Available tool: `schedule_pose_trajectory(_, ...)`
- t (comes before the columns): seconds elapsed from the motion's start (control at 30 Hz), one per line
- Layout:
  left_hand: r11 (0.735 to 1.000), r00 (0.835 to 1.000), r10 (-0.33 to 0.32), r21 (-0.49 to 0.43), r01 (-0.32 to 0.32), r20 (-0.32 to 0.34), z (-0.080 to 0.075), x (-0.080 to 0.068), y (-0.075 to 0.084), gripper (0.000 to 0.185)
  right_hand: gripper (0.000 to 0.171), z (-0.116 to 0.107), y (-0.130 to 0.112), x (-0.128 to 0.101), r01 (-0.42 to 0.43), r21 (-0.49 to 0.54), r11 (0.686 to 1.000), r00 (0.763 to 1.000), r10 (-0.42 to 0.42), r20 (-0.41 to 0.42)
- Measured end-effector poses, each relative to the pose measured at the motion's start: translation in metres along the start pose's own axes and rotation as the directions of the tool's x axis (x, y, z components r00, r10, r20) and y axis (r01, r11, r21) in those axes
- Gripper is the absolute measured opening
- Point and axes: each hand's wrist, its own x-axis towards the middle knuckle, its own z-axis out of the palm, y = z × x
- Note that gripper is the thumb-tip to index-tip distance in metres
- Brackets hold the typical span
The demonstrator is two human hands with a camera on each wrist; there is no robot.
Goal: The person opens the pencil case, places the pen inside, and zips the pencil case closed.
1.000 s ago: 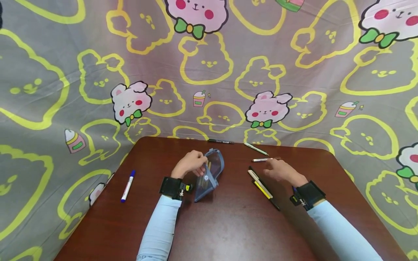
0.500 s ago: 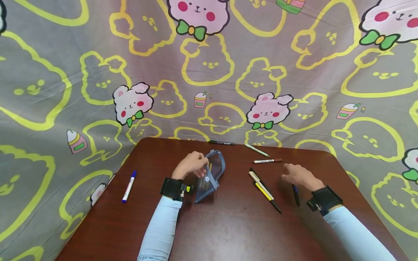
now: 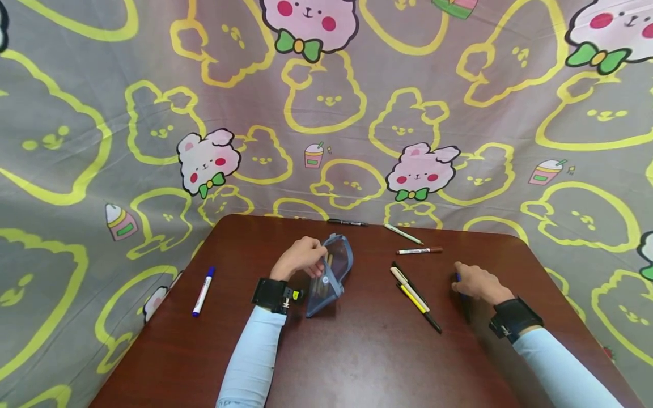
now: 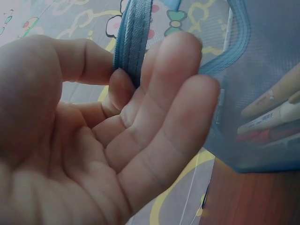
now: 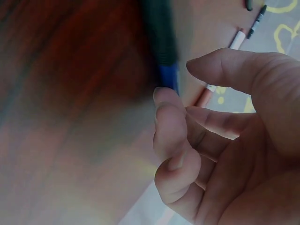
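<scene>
My left hand [image 3: 302,256] holds a blue see-through pencil case [image 3: 323,292] by its zipped edge, pinched between thumb and fingers. Several pens show through its wall [image 4: 274,117] in the left wrist view. At the right of the table, my right hand [image 3: 476,283] is down at a pen with a blue part and a dark body [image 5: 159,33]. Its fingertips are beside the blue part, and a narrow gap shows between thumb and pen in the right wrist view. The hand partly hides this pen in the head view.
Between the hands lie a black-and-cream pen [image 3: 410,286] and a yellow-and-black pen [image 3: 418,306]. Farther back are a brown-and-white marker [image 3: 419,250], a pale green pen [image 3: 403,233] and a black marker [image 3: 347,222]. A blue-capped white marker [image 3: 204,292] lies left. Patterned cloth [image 3: 352,113] hangs behind.
My right hand has moved right, from near the brown-and-white marker down to the blue-and-dark pen. The left hand keeps its hold on the pencil case, almost still.
</scene>
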Motion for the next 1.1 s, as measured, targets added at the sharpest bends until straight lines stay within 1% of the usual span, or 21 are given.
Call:
schedule_pose_trajectory(0.13,1.0,1.0,-0.011,0.0,0.011,0.006,-0.002,0.0,0.0,0.022,0.045,0.004,0.0,0.002,0.008,0.022,1.0,1.0,-0.008,0.004)
schedule_pose_trajectory(0.23,1.0,1.0,-0.011,-0.002,0.011,0.002,-0.003,0.0,0.0,0.022,0.041,0.005,0.001,0.003,0.026,0.025,0.999,1.0,-0.026,-0.004)
schedule_pose_trajectory(0.4,1.0,1.0,-0.014,-0.004,0.014,0.002,-0.003,0.0,0.0,0.022,0.048,0.007,0.001,0.006,0.037,0.03,0.999,0.999,-0.038,0.002)
schedule_pose_trajectory(0.6,1.0,1.0,-0.011,-0.017,0.011,0.005,-0.003,0.001,-0.001,0.022,0.062,0.0,-0.002,0.007,0.054,-0.007,0.999,0.998,-0.054,-0.018)
schedule_pose_trajectory(0.87,1.0,1.0,-0.007,-0.02,0.007,-0.002,-0.002,0.001,0.0,0.021,0.055,-0.01,-0.008,0.007,0.06,-0.016,0.998,0.997,-0.061,-0.046)
schedule_pose_trajectory(1.1,1.0,1.0,0.0,-0.029,0.0,-0.006,-0.002,0.001,0.0,0.019,0.063,-0.017,-0.024,0.009,0.127,0.038,0.991,0.99,-0.124,-0.072)
